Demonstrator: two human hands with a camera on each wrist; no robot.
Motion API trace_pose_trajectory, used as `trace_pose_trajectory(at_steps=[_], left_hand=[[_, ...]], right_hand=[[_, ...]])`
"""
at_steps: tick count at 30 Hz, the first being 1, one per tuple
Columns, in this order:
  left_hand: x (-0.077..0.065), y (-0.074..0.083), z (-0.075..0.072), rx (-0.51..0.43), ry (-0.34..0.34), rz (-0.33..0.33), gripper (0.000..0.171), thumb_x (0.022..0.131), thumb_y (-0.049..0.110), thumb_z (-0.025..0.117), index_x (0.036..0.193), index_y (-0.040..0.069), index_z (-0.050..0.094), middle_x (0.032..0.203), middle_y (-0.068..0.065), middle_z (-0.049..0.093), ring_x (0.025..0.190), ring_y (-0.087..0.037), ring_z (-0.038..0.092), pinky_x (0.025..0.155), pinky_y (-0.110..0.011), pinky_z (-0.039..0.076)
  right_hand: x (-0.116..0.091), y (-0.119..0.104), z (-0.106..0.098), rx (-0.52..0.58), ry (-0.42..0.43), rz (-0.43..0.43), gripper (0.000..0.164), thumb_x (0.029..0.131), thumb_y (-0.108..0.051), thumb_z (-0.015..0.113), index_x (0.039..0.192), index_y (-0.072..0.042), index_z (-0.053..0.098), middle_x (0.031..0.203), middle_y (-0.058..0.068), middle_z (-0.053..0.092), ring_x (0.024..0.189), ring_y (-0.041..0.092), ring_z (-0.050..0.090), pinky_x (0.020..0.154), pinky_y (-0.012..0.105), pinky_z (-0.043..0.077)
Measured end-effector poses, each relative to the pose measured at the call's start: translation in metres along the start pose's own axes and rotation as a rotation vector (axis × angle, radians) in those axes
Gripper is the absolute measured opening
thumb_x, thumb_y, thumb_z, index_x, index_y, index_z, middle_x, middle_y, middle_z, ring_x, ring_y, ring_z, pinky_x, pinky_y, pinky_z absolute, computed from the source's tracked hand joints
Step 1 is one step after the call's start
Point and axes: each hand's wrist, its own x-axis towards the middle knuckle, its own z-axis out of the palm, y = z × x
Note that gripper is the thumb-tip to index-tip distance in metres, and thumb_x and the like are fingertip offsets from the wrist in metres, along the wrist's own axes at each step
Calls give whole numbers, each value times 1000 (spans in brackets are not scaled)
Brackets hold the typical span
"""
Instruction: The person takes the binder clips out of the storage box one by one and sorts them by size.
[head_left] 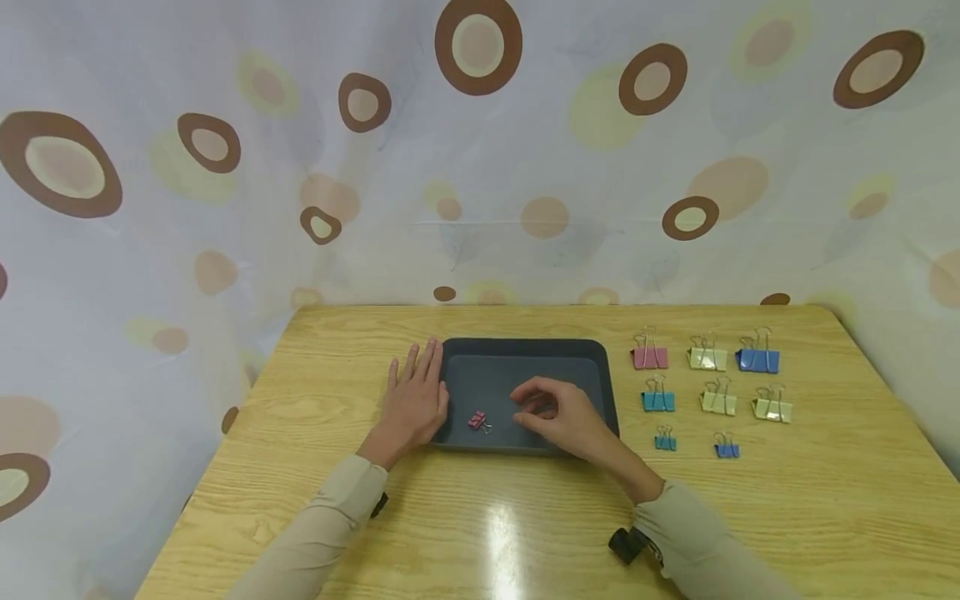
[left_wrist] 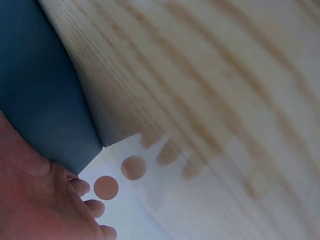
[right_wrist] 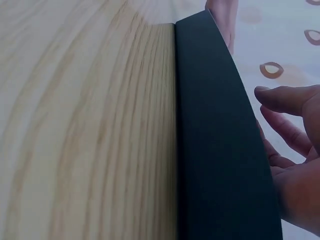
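A dark grey tray (head_left: 525,372) sits on the wooden table with a small pink binder clip (head_left: 477,420) lying in its left half. My left hand (head_left: 412,402) rests against the tray's left side, fingers straight and pointing away from me. Over the tray's right half hovers my right hand (head_left: 561,414), its thumb and index finger bent towards each other with a gap between them. In the right wrist view, nothing shows between the thumb (right_wrist: 280,97) and fingers, and the tray's near wall (right_wrist: 215,125) hides part of that hand.
Right of the tray, several binder clips stand in rows: a large pink one (head_left: 650,358), a large blue one (head_left: 757,360), pale yellow ones (head_left: 718,403), teal ones (head_left: 658,402) and a small blue one (head_left: 727,451). A patterned curtain (head_left: 480,192) hangs behind the table.
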Motion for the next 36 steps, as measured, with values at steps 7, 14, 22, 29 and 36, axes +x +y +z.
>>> trace_pose_trajectory(at_steps=[7,14,22,29,36], left_hand=[[1,0,1,30,-22,-11,64,110,26,35,165,4,12,171,-11,13,156,-36,13,122,-60,12],[3,0,4,40,-24,-17,64,110,28,34,165,5,11,171,-11,13,157,-34,11,122,-59,12],[5,1,3,38,-29,-11,63,111,28,32,165,5,10,172,-11,13,157,-34,11,122,-59,11],[4,1,3,33,-32,-15,64,111,28,32,165,5,9,172,-10,11,157,-34,11,123,-59,11],[4,0,3,30,-32,-18,62,111,27,31,165,5,10,172,-10,12,157,-33,12,123,-59,11]], right_hand=[[20,2,20,-15,-48,10,27,91,-4,77,116,3,70,115,21,70,97,28,71,82,32,59],[35,8,34,-77,-81,25,27,87,1,80,113,0,72,111,15,72,96,27,71,79,32,59],[42,13,41,-180,-150,-8,25,82,3,82,105,-3,75,99,8,71,88,23,68,73,27,55],[49,16,46,-295,-132,-52,23,81,6,81,101,-6,79,99,5,70,82,17,64,74,29,53],[52,14,51,-344,-145,-39,19,85,3,79,100,-9,81,97,2,70,78,11,60,71,26,49]])
